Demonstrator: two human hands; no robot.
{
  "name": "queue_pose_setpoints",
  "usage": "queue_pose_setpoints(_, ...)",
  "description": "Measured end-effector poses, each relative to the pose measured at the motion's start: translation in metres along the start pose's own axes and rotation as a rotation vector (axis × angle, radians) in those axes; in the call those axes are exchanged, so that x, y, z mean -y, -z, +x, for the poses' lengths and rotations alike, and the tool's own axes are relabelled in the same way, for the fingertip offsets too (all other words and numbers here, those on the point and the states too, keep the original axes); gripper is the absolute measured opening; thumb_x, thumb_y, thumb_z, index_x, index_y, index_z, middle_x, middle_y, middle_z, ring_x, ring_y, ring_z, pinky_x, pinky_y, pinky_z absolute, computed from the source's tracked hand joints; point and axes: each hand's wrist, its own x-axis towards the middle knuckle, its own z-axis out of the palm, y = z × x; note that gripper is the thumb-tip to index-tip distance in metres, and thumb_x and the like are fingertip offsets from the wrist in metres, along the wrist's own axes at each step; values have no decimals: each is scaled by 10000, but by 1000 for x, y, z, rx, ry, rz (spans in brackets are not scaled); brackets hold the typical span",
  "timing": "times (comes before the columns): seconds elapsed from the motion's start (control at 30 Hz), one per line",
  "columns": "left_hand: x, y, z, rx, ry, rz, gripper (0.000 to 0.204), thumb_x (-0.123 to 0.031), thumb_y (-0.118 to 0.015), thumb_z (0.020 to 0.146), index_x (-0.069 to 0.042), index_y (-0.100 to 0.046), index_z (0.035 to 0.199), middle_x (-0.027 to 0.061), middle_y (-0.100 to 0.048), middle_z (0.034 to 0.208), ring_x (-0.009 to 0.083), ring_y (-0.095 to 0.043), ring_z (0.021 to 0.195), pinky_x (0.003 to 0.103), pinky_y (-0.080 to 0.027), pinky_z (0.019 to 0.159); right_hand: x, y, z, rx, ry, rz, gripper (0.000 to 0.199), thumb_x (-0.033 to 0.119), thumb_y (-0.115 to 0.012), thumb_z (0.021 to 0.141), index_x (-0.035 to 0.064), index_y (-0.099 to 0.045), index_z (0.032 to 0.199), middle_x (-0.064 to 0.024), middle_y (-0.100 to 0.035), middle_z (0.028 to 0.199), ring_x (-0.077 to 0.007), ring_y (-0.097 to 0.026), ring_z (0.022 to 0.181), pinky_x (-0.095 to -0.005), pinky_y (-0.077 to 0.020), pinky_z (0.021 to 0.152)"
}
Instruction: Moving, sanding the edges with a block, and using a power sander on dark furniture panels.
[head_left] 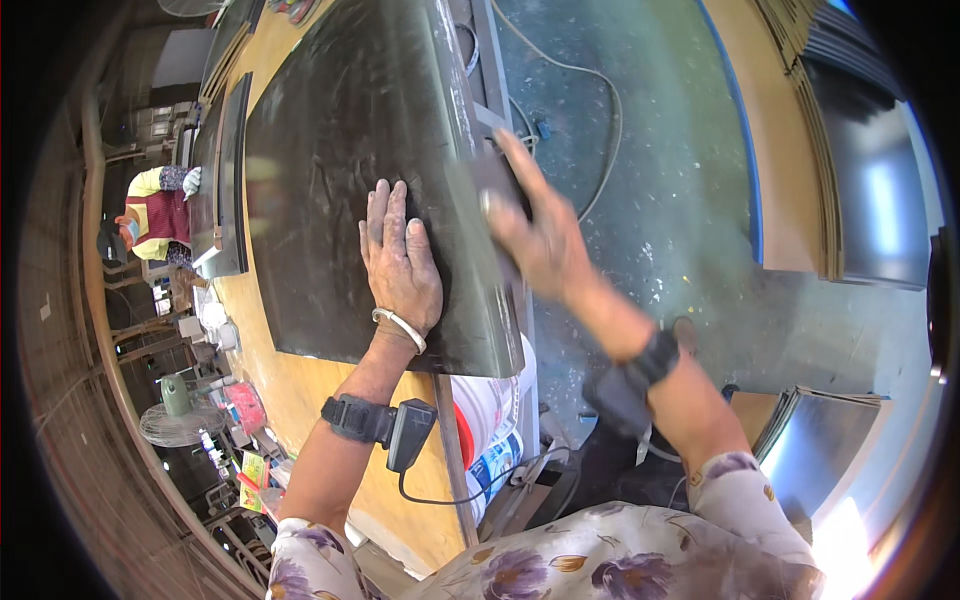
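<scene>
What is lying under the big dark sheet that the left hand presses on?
The dark sheet lies on a yellowish wooden table under the flat left hand. Whatever lies directly beneath the sheet is covered.

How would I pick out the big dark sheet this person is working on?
Find the long yellowish wooden table. The dark sheet lies flat on it, with the left hand pressed on top and the right hand at its edge. Unlike the stacked sheets nearby, it lies alone.

A white bucket (492,420) (red and blue label) stands under the table edge, beside small colourful packets (250,470).
</scene>
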Motion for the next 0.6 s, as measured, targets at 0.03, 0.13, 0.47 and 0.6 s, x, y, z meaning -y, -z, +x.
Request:
queue_pose_setpoints(0.03, -1, 0, 1, -8, -19, -5, 429, -242, -344, 942, -63, -397, 1328, 132, -334, 1407, 298, -280, 1314, 445, -174, 1085, 2, 3, 22, 7, -20, 25, 641, 388, -558, 836, 38, -365, 1337, -220, -474, 1277, -339, -493, 1154, -375, -382, 968)
queue_pose_setpoints(0.13, -4, -5, 3, -8, -43, -24, 420, -206, -342, 937, -58, -400, 1326, 136, -341, 1401, 306, -283, 1312, 446, -177, 1083, 8, 7, 52, 52, -112, -38, 575, 355, -561, 836, 46, -413, 1298, -229, -497, 1246, -351, -503, 1137, -378, -392, 961)
queue_pose_setpoints(0.47, -3, -2, -4, 9, -37, 9, 430, -181, -338, 931, -39, -380, 1334, 150, -333, 1404, 310, -278, 1316, 444, -188, 1080, 15, 12, -8, 97, -122, -110, 633, 389, -657, 754, 125, -419, 1278, -204, -562, 1147, -351, -574, 1019, -416, -464, 862)
queue_pose_setpoints(0.6, -2, -4, 1, -3, -73, 6, 421, -187, -331, 942, -28, -388, 1328, 164, -339, 1398, 320, -302, 1302, 410, -221, 1073, 9, 10, 69, 106, -248, -288, 614, 440, -614, 778, 139, -418, 1275, -217, -586, 1086, -368, -588, 960, -423, -484, 800)
